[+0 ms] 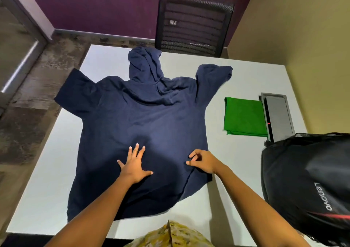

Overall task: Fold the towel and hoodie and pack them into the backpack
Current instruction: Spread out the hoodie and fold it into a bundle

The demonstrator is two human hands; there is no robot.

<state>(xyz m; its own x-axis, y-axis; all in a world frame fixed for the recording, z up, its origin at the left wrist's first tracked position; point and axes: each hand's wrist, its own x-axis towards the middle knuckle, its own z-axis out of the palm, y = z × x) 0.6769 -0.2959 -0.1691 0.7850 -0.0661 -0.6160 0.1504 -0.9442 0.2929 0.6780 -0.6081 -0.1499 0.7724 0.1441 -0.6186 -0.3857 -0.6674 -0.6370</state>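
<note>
Hoodie (140, 117) lies flat under left hand (133, 164), right hand's fingers (191, 156) pinching it.

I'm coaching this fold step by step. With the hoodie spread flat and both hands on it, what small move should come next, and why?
Probably fold the right side inward. The hoodie lies spread flat on the table, not yet folded. The left hand presses flat on its lower middle, anchoring it, while the right hand pinches cloth near the right edge. The green towel already lies folded.
</note>
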